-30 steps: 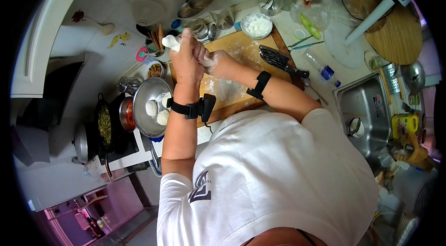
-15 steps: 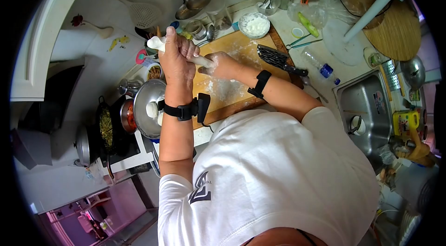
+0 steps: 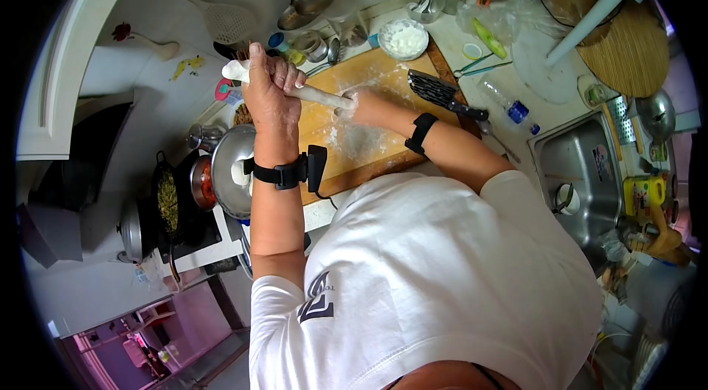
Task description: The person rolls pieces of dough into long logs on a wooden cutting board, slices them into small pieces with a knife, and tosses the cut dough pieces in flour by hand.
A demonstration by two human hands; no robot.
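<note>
A long white dough strip point(image 3: 317, 95) stretches between my two hands above the floured wooden board point(image 3: 391, 147). Wrapped around its left part, my left hand point(image 3: 271, 91) is closed, and a lump of dough sticks out past the thumb. My right hand point(image 3: 361, 108) is closed on the strip's right end, lower over the board. Under my left forearm a metal bowl point(image 3: 227, 195) holds white dough pieces, partly hidden. Both wrists wear black straps.
A bowl of white flour point(image 3: 404, 40) stands at the board's back edge. A black-bladed knife point(image 3: 442, 93) lies on the right side. Further right are a bottle point(image 3: 512, 108) and the sink point(image 3: 579, 161). A pan of green food point(image 3: 168, 202) sits at the left.
My left hand has moved left, away from my right hand, which has shifted slightly right. The dough strip between them has grown longer.
</note>
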